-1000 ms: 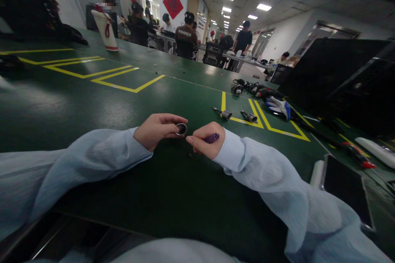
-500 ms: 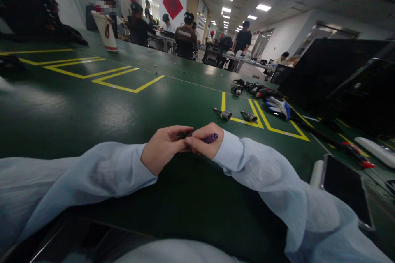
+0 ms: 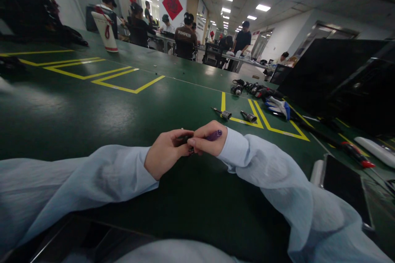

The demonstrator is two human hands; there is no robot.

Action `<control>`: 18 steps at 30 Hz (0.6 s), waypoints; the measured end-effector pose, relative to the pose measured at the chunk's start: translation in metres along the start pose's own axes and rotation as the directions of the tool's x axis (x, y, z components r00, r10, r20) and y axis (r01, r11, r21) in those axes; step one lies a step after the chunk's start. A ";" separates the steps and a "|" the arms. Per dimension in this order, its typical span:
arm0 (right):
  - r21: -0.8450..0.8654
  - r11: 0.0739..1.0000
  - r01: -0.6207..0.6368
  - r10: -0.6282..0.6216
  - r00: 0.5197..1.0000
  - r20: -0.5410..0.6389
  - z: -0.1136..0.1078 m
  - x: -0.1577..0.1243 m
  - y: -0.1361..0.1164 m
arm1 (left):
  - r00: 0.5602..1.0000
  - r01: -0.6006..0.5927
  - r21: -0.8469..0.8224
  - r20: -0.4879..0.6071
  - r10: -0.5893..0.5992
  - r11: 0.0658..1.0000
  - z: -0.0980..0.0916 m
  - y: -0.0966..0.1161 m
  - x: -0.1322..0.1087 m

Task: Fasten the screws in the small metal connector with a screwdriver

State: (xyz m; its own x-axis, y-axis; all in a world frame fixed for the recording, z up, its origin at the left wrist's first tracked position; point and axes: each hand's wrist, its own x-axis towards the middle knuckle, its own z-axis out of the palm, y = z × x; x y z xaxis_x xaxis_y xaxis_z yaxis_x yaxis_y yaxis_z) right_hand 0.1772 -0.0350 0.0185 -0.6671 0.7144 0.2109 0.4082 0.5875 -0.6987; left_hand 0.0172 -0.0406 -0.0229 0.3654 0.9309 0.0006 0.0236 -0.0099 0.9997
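In the middle of the head view, my left hand (image 3: 163, 153) and my right hand (image 3: 210, 139) meet just above the green table (image 3: 191, 201). My right hand is closed round a slim purple handle (image 3: 215, 135), whose end sticks out past the knuckles; its tip is hidden. The left hand's thumb and fingers close on a small dark piece (image 3: 184, 139), mostly covered by the fingers, so its kind does not show. Beyond the hands, two metal hole saws with thin shanks, a left one (image 3: 226, 115) and a right one (image 3: 250, 117), lie on the table.
Back right are corded tools (image 3: 237, 88) and a blue-and-white glove (image 3: 278, 107). Beside my right sleeve lie a black-screened device (image 3: 345, 189) and a red-and-black handle (image 3: 358, 155). A paper cup (image 3: 106, 35) stands back left. Several people sit or stand farther off.
Both hands have shifted slightly right and stay together. The purple handle has moved a little right and up with my right hand, its angle slightly changed.
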 end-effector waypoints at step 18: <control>-0.058 0.998 -0.014 0.017 0.998 0.058 0.000 -0.001 0.000 | 0.996 0.083 -0.111 -0.031 -0.087 0.990 0.000 0.009 -0.002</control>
State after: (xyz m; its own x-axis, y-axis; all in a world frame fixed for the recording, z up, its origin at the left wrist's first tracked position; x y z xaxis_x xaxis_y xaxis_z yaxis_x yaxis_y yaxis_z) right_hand 0.1781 -0.0352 0.0186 -0.6951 0.7012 0.1587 0.4529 0.5985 -0.6608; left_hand 0.0166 -0.0421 -0.0142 0.3331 0.9390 -0.0855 -0.0493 0.1079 0.9929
